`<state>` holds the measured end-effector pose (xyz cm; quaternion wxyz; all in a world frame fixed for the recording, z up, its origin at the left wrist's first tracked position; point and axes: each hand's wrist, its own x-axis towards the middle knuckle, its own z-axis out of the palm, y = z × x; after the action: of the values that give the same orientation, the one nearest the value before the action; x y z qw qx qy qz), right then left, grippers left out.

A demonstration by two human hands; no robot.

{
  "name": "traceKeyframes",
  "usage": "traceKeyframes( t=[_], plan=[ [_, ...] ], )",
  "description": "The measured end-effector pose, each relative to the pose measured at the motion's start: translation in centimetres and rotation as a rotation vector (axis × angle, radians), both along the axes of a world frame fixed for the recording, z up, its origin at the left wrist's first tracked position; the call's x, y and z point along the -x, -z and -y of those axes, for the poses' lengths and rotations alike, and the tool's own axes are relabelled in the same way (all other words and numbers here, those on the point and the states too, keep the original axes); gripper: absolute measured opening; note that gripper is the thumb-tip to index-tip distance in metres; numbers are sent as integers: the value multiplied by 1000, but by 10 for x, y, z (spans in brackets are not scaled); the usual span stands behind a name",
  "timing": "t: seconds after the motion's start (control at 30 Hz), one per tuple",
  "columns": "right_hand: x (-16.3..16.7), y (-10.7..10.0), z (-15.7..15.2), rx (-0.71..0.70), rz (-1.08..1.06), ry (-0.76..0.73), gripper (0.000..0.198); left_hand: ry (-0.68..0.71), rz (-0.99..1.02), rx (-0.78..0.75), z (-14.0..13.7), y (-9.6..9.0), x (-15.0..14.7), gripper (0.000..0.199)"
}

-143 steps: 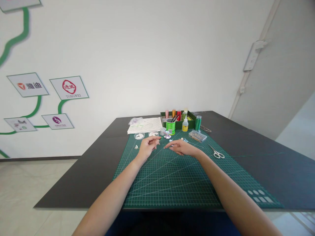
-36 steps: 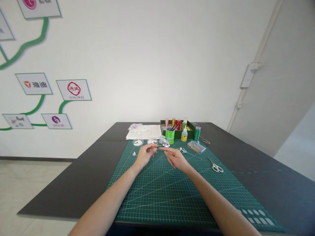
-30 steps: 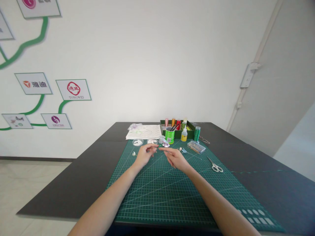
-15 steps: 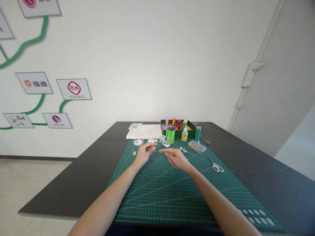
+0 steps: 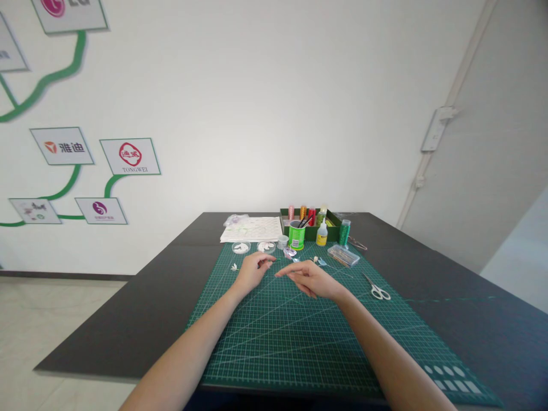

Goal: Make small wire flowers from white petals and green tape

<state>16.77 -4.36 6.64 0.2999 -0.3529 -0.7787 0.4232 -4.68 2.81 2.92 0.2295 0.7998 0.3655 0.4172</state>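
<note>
My left hand (image 5: 252, 269) is closed in a pinch over the cutting mat (image 5: 278, 337). A thin green stem (image 5: 276, 260) pokes out from its fingertips, towards a shiny, pale purple petal-like piece (image 5: 290, 252); whether the two are joined I cannot tell. Just to the right, my right hand (image 5: 310, 278) has its index finger stretched towards the left fingertips and its other fingers curled in. Anything in those curled fingers is hidden or too fine to see. A small white flower (image 5: 234, 267) lies left of my left hand. Beyond my right hand lies a blue flower-like piece (image 5: 322, 262).
White-handled scissors (image 5: 379, 292) and a clear case (image 5: 343, 255) lie right. Behind stand a green can (image 5: 296, 236), a glue bottle (image 5: 321, 234), a green thread spool (image 5: 345, 232) and a box (image 5: 331, 233) of spools. Two dishes (image 5: 241, 248) and white sheets (image 5: 252, 228) are back left.
My left fingers have dipped slightly, with the green stem lower. My right hand has shifted a little right and down. The shiny purple piece shows at a slightly different angle.
</note>
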Motion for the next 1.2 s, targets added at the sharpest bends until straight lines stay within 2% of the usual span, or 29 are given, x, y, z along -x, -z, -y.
traceKeyframes(
  t=[0.3, 0.7, 1.2],
  plan=[
    [-8, -6, 3, 41, 3, -103, 38, 123, -164, -59, 11, -1, -5, 20],
    [-17, -10, 2, 0, -50, -64, 42, 185, -220, -73, 17, -3, -8, 20],
    [-25, -14, 5, -40, -114, 39, 43, 251, -141, 84, 25, -6, -14, 19]
  ],
)
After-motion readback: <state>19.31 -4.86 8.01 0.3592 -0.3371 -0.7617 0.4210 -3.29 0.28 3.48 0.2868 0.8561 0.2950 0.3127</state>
